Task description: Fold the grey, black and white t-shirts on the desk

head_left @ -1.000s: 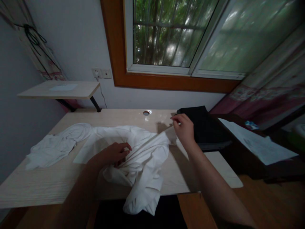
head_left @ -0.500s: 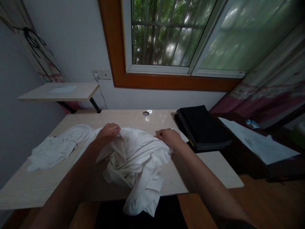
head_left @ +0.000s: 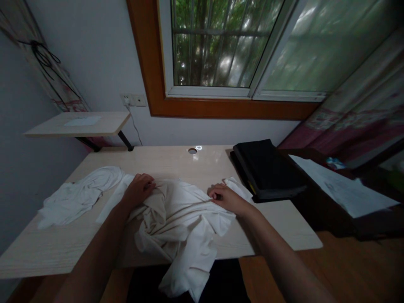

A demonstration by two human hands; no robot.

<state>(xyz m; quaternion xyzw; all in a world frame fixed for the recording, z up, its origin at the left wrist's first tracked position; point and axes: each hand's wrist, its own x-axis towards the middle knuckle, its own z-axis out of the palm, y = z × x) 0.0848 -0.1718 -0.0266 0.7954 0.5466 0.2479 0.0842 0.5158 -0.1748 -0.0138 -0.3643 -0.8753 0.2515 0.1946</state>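
Observation:
A crumpled white cloth garment [head_left: 186,219] lies on the desk in front of me, its lower part hanging over the front edge. At its upper left, my left hand [head_left: 140,188] is closed with the fingers curled on the fabric. My right hand [head_left: 225,198] pinches the garment at its right side, and a fold runs from those fingers across the cloth. A flap of white fabric [head_left: 238,188] shows beyond the right hand. Which kind of garment it is, I cannot tell.
Another white cloth [head_left: 82,195] lies bunched on the left of the desk [head_left: 164,162]. Black folders [head_left: 268,168] are stacked at the right. A small raised shelf [head_left: 107,122] stands back left. Papers [head_left: 341,185] lie on a dark surface farther right.
Both hands have come slightly closer to me and lower with the garment's upper edge. More white fabric shows beyond the right hand, and the hanging part reaches lower.

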